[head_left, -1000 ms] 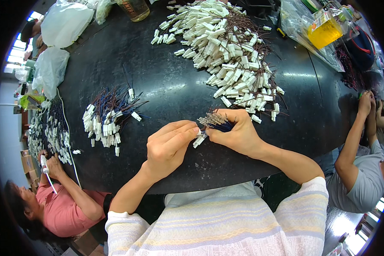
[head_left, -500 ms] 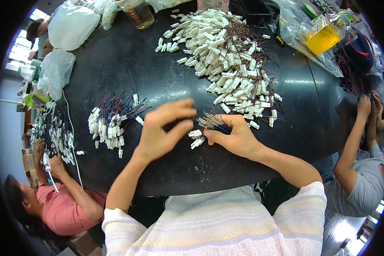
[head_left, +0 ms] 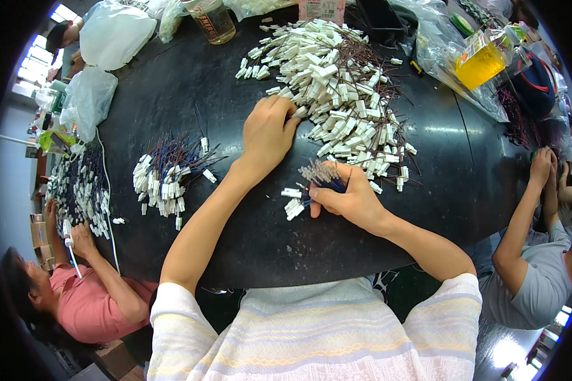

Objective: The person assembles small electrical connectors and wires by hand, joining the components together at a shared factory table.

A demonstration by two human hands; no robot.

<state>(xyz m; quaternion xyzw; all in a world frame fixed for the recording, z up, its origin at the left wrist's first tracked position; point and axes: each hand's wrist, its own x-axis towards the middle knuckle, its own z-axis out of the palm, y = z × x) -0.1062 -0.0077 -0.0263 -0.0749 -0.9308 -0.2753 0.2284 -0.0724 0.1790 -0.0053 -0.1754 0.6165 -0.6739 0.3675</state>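
Note:
My left hand (head_left: 270, 130) reaches to the left edge of a large heap of white plastic connectors (head_left: 356, 108) with brown wires. Its fingers are bent together around a white connector (head_left: 300, 112) at that edge; the fingertips are partly hidden. My right hand (head_left: 356, 200), lower and to the right, is closed around a bundle of dark blue wires (head_left: 333, 182) whose bare metal-tipped ends fan out upward. White connectors (head_left: 293, 208) hang out beside its thumb. A smaller pile of connectors (head_left: 165, 187) with blue and brown wires lies to the left.
A white cable (head_left: 110, 209) crosses the black table (head_left: 235, 267) at the left, beyond which a person in pink (head_left: 102, 298) handles similar parts. Another person in grey (head_left: 540, 267) works at the right. Plastic bags, a cup (head_left: 213, 22) and a yellow bottle (head_left: 480, 63) line the far side.
My left hand has moved up and away from my right hand to the big heap, and its fingers have closed there. The right hand keeps holding the wire bundle in nearly the same place.

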